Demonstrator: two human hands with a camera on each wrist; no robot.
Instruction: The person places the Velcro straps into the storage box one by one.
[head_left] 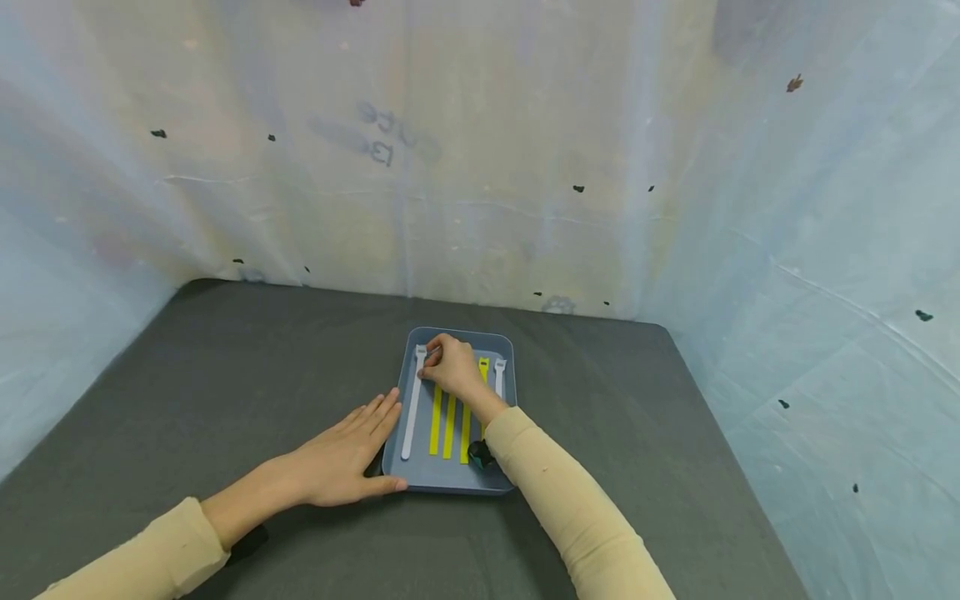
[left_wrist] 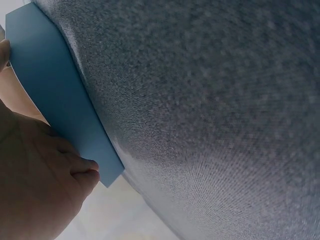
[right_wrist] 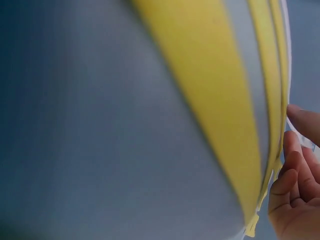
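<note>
Fingers of the right hand [head_left: 450, 367] pinch the white strap's [head_left: 412, 408] far end in the tray [head_left: 442, 482], left hand [head_left: 341, 458] flat, fingers straight, against its left edge.

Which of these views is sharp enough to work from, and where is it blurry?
Head view: sharp, evenly lit, tray and both hands clear. Right wrist view: too close, yellow strips smeared out of focus. Left wrist view: grey mat soft, tray edge readable.
</note>
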